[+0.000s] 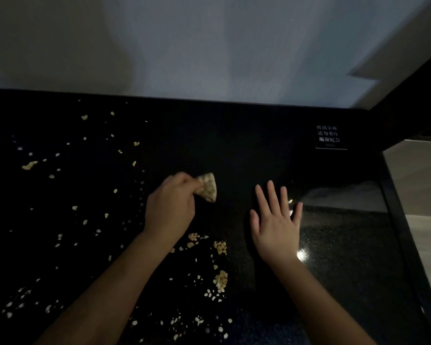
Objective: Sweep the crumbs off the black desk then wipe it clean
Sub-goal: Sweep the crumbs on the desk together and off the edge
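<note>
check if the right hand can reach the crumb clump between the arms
Probably yes: the right hand lies open, only bare desk separates it from the crumb clump, and the left hand, gripping a wad, sits farther back.

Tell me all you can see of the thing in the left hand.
The wad is small, pale and roughly triangular, speckled with flakes; cloth, paper or bag is unclear. The left hand grips one end with curled fingers; the rest juts right over the desk. Whether it touches the desk is unclear.
</note>
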Tool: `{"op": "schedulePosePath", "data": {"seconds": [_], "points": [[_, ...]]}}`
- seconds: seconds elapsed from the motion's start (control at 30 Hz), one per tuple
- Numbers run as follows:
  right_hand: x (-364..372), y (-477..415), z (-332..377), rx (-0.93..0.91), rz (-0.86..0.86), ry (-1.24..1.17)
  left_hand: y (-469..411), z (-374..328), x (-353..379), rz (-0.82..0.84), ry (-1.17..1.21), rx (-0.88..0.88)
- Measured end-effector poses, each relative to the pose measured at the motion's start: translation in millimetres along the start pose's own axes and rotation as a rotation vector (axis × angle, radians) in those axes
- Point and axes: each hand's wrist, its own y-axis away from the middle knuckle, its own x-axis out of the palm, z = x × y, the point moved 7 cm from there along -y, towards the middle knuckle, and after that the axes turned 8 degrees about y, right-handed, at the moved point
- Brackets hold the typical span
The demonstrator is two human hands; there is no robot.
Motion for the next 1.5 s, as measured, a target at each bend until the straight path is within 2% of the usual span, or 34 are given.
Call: {"op": "schedulePosePath", "data": {"seconds": [0.07, 0.2, 0.47, 0.63, 0.87, 1.0, 1.13, 1.3, 1.5], "points": [[0, 1, -7, 0.03, -0.001, 0.005, -24, -5, 7, -0.03, -0.024, 0.02], [-1, 2, -11, 0.054, -0.001, 0.01, -33, -23, 42, 0.078, -0.085, 0.115], [1, 19, -10, 0.055, 0.017, -0.002, 44, -33, 48, 0.259, -0.049, 0.291], [4, 47, -5, 0.055, 0.026, 0.023, 88, -22, 45, 0.309, 0.031, 0.323], [4, 82, -9, 0.078, 0.03, 0.043, 61, -34, 35, 0.256, 0.099, 0.337], [6, 89, -15, 0.207, 0.024, 0.03, 59, -59, 62, 0.341, 0.114, 0.515], [6, 89, -14, 0.214, 0.022, 0.031, 78, -53, 71, 0.391, 0.112, 0.625], [7, 89, -14, 0.206, 0.045, 0.038, 98, -11, 47, 0.374, 0.113, 0.643], [7, 91, -11, 0.158, 0.037, 0.046, 97, -2, 31, 0.272, 0.131, 0.511]]}}
